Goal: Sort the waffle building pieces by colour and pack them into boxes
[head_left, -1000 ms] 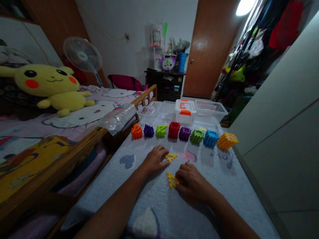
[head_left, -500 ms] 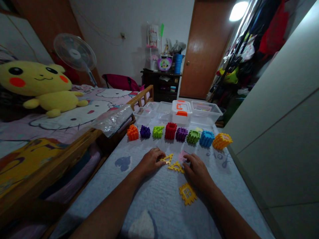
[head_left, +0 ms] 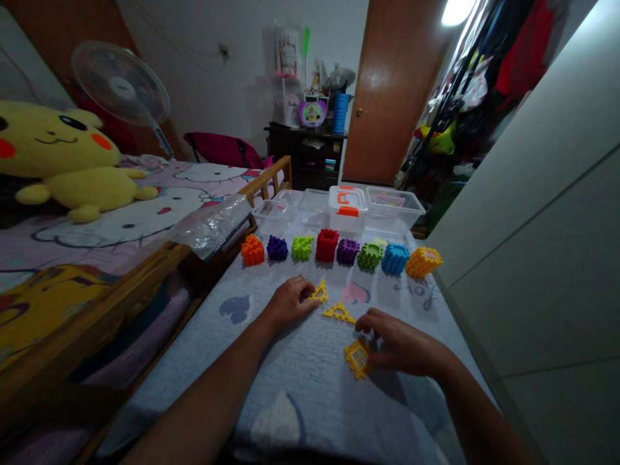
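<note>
My left hand (head_left: 290, 301) rests on the bedsheet, its thumb and fingertips pinching the edge of a yellow triangular building piece (head_left: 323, 294). Just right of that, a second yellow triangular piece (head_left: 347, 314) with an arched cut-out lies flat and untouched. My right hand (head_left: 400, 343) is over a yellow square window piece (head_left: 358, 358), which has notched edges and lies on the sheet. The right thumb is apart from the curved fingers at the piece's right edge; whether they touch it is unclear.
Interlocking blocks stand in a row beyond my hands, from an orange block (head_left: 252, 250) past a red block (head_left: 327, 246) to a yellow-orange block (head_left: 423, 262). Behind them are clear plastic boxes (head_left: 394, 206) and an orange-latched box (head_left: 346, 219). A wooden rail (head_left: 159, 268) runs along the left.
My right hand has moved back toward me, from beside the arched triangular piece to the square window piece. My left hand stays at its triangular piece. The camera view has shifted slightly.
</note>
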A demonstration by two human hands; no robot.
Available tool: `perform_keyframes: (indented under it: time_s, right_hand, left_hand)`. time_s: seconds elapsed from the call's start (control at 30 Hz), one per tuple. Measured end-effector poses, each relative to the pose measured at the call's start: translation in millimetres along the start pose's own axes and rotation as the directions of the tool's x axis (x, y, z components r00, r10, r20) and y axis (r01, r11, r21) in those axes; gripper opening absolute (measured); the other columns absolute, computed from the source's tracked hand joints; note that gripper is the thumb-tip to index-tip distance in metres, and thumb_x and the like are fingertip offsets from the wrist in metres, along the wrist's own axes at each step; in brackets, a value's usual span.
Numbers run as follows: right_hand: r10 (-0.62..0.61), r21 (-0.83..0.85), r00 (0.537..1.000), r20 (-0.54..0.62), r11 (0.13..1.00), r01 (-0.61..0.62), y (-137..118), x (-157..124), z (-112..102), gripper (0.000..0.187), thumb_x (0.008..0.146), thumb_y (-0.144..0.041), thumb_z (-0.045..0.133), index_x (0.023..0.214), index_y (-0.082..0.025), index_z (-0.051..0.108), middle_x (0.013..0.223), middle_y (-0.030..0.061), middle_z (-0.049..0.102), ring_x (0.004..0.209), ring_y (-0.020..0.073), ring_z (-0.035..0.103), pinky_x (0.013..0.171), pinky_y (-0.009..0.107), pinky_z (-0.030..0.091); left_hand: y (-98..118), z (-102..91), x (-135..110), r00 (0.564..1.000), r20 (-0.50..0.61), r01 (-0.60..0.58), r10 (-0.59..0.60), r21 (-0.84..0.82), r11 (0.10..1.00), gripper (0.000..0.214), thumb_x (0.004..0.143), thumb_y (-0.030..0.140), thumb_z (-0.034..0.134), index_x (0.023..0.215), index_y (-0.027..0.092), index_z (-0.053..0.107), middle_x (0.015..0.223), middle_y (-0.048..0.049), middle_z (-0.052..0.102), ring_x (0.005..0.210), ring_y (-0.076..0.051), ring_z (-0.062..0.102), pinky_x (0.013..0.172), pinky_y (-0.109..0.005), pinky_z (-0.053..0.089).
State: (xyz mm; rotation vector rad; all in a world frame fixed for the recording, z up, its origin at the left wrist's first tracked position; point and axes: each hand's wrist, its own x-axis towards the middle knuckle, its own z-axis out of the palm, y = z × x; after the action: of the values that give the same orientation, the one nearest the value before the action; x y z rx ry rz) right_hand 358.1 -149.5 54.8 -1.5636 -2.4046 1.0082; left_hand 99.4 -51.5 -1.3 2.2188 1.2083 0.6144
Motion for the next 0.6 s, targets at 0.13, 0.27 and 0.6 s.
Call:
perform_keyframes:
  time_s: [0.13, 0.27, 0.6]
  right_hand:
    - [-0.005, -0.132, 1.0, 0.028, 0.991, 0.009, -20, -5, 11, 0.044, 0.065, -0.013, 0.069, 0.108, -0.02, 0.06, 0.111, 0.0084, 0.054, 0.099, 0.0225, 0.053, 0.086, 0.034, 0.046]
    - [-0.037, -0.161, 0.999, -0.013, 0.986, 0.035, -23, -6, 17, 0.025, 0.067, -0.014, 0.065, 0.091, -0.019, 0.06, 0.1, 0.0074, 0.056, 0.091, 0.0212, 0.052, 0.079, 0.032, 0.046]
    - [0.101, 0.001, 0.991, -0.089, 0.995, -0.101, 26, -4, -4, 0.018, 0.089, -0.025, 0.046, 0.083, -0.019, 0.062, 0.072, 0.0014, 0.061, 0.064, 0.0153, 0.056, 0.061, 0.027, 0.042]
  left_hand:
    - [-2, 2.2, 0, 1.0, -0.006, -0.006, 0.006, 0.019, 1.0, 0.019, 0.08, 0.035, 0.065, 0.086, 0.017, 0.063, 0.084, -0.0039, 0.062, 0.081, -0.018, 0.057, 0.073, -0.029, 0.044]
    - [-4, 3.9, 0, 1.0, -0.01, -0.008, 0.008, 0.02, 1.0, 0.02, 0.079, 0.035, 0.065, 0.085, 0.017, 0.064, 0.085, -0.0044, 0.062, 0.081, -0.019, 0.057, 0.073, -0.029, 0.044]
    - [-1, 1.7, 0, 1.0, 0.003, 0.015, -0.015, 0.014, 1.0, 0.02, 0.079, 0.037, 0.064, 0.085, 0.018, 0.065, 0.087, -0.005, 0.064, 0.082, -0.02, 0.059, 0.075, -0.031, 0.046]
